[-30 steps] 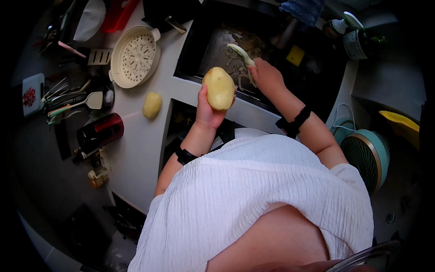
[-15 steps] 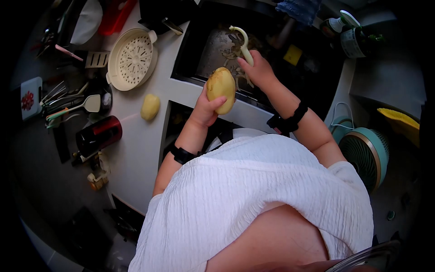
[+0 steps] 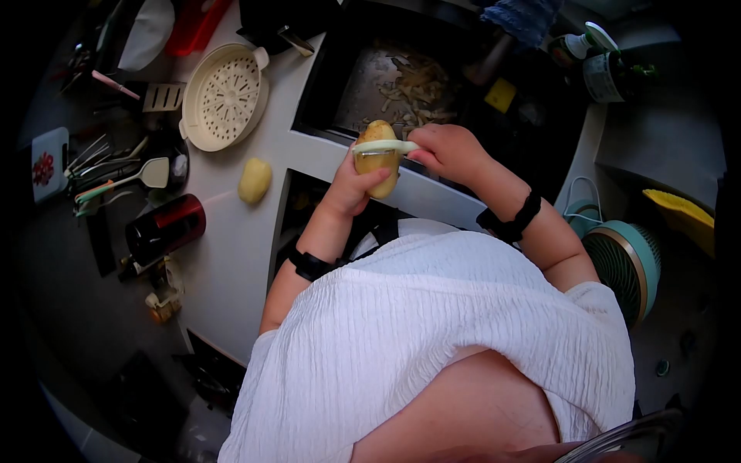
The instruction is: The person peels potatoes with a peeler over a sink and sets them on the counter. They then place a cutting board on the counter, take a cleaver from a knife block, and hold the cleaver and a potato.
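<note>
**Holds the peeler square across the potato, with a thumb tucked in close below!**

Clutches the big potato [image 3: 373, 168] in the left hand [image 3: 351, 189], right over the near edge of the sink [image 3: 361, 86], thumb [image 3: 376, 178] pressed on top, the other fingers mostly lost from sight underneath. Pinches the pale peeler [image 3: 386, 144] by its handle in the right hand [image 3: 454, 153], closed snugly, with the head spanning the potato from side to side. Cannot tell how deep the blade bites. Shows brownish skin at the far end, paler flesh lower down.

And here, by the look of it, runs the main risk: a nicked thumb, from a stroke pulled too far or a blade skipping off the curve. Could also lose the potato altogether, thanks to bare, wet flesh turning slick under a light hold. Might drop it onto the heap of peels [image 3: 421, 81] in the sink, or off the near side towards the floor. Risks a snagged, twisting peeler as well, from too steep an angle on the rounded end. Looks far safer over on the counter [image 3: 224, 270], with the second potato [image 3: 255, 181] lying well apart, near the colander [image 3: 231, 94].
</note>
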